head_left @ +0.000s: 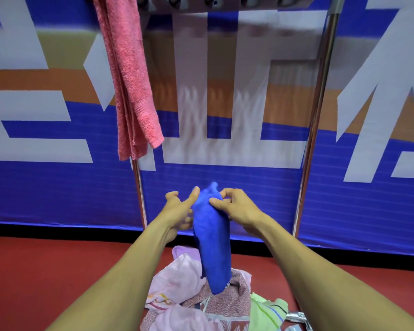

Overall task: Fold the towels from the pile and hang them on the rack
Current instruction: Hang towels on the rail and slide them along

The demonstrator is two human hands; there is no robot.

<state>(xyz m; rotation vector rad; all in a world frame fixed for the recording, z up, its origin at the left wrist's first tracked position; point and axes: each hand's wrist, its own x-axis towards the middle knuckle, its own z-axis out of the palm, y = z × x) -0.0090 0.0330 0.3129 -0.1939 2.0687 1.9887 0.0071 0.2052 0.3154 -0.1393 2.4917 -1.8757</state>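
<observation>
A: Blue towel — where is it?
B: Held up in mid-air between both hands, hanging long and narrow, bunched. Its top peak pokes just above the right grip; its lower end dangles well below both grips, over the pile on the red floor.

A: Right hand?
B: Its grip is closed on the blue towel. Thumb and fingertips pinch the cloth near the top, fingers curled round the far side.

A: Left hand?
B: Fingers spread and fairly straight. One fingertip lies against the towel's upper left edge, the lower fingers touch its side. Nothing is curled round the cloth, so that grip reads as loose, not clamped.

A: The pile?
B: Below both grips, near the person's forearms. Pale pink towel, a mottled mauve one, a green one to the right. Crumpled, overlapping.

A: The rack?
B: Chrome uprights stand beyond the grips, one on each side, in front of a blue, orange and white banner. The top bar is far above.

A: Anything on it?
B: A pink towel, folded, draped from the top bar, above and left of the left grip. It hangs partly over the left upright.
</observation>
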